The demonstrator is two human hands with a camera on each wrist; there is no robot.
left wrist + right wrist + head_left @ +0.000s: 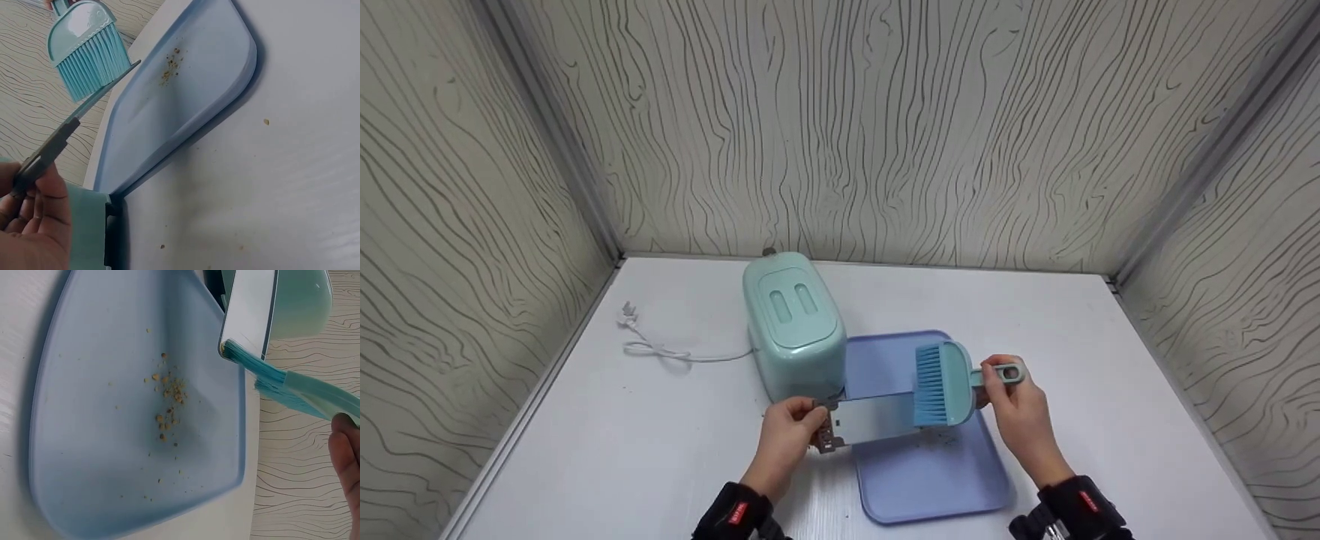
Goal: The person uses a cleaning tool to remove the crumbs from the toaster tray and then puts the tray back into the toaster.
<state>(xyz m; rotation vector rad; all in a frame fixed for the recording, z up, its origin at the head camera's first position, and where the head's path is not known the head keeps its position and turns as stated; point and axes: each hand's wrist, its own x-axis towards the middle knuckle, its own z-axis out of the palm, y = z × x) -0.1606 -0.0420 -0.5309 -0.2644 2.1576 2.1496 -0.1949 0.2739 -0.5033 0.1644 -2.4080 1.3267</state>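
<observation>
A flat, pale plate (877, 418) is pinched at its dark, cut-out end by the left hand (787, 433), extended rightward from that grip. A teal brush (958, 384) is held by the handle in the right hand (1018, 409), bristles laid leftward onto the plate's far end.

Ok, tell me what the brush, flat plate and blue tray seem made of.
Brush: probably plastic, its body glossy with a highlight; bristles look synthetic, in fine strands. Flat plate: likely sheet metal, smooth, pale, thin-edged. Blue tray: probably moulded plastic, satin, evenly coloured with rounded corners.
</observation>
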